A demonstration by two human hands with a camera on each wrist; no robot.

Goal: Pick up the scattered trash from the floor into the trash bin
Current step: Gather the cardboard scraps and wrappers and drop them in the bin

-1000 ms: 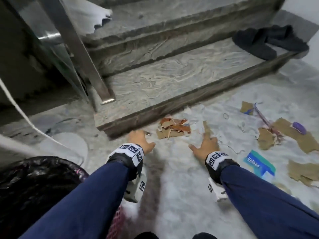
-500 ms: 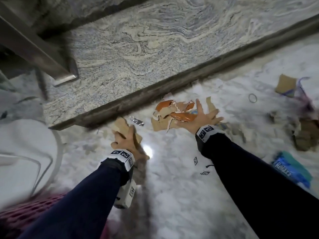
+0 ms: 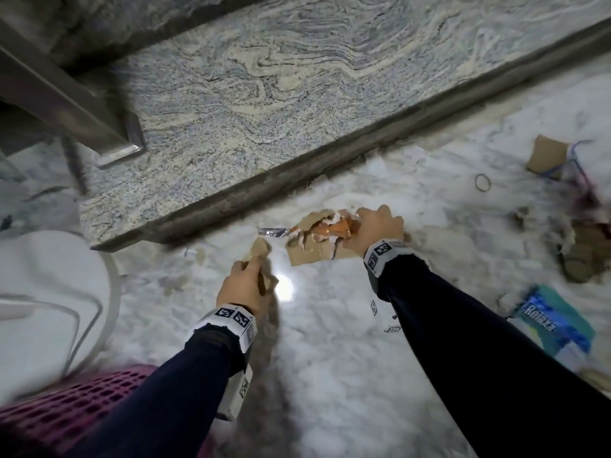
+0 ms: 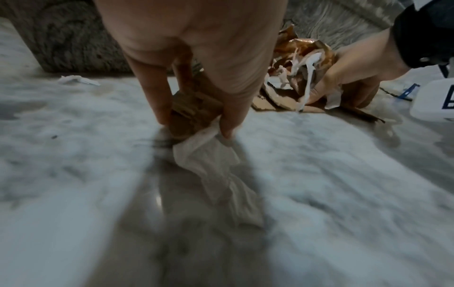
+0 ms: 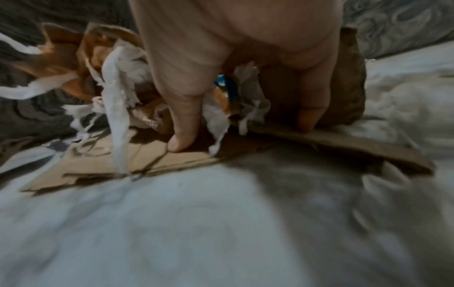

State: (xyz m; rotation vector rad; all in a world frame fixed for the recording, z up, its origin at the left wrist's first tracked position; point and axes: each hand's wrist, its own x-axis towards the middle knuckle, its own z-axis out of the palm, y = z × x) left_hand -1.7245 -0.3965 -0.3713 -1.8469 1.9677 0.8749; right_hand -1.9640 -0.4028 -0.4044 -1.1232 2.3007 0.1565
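A person crouched over a marble floor (image 3: 330,375) gathers litter at the foot of a granite step (image 3: 264,104), both arms stretched forward. The right hand (image 3: 380,231) is closed around a heap of torn cardboard and orange wrapper scraps (image 3: 327,231); the right wrist view shows its fingers (image 5: 181,124) curled down into the heap, the tips pressing a flat brown sheet that lies on the floor. The left hand (image 3: 246,285), nearer the body, pinches a crumpled brown cardboard piece (image 3: 259,251), and the left wrist view shows a pale paper strip (image 4: 216,174) trailing from the same grip toward the floor. A small silver foil wrapper (image 3: 272,232) lies loose between the two hands, just beside the heap's left edge and close against the step. The pink mesh trash bin (image 3: 66,411) sits at the lower left, behind the left forearm, so the left hand's load is the closer one to it and the right hand's heap would have to travel back across the body. Further litter lies well to the right: a blue packet (image 3: 558,325), more brown cardboard (image 3: 547,153) and a rubber band (image 3: 482,182). Little of the job looks finished; both handfuls appear ready to go to the bin.
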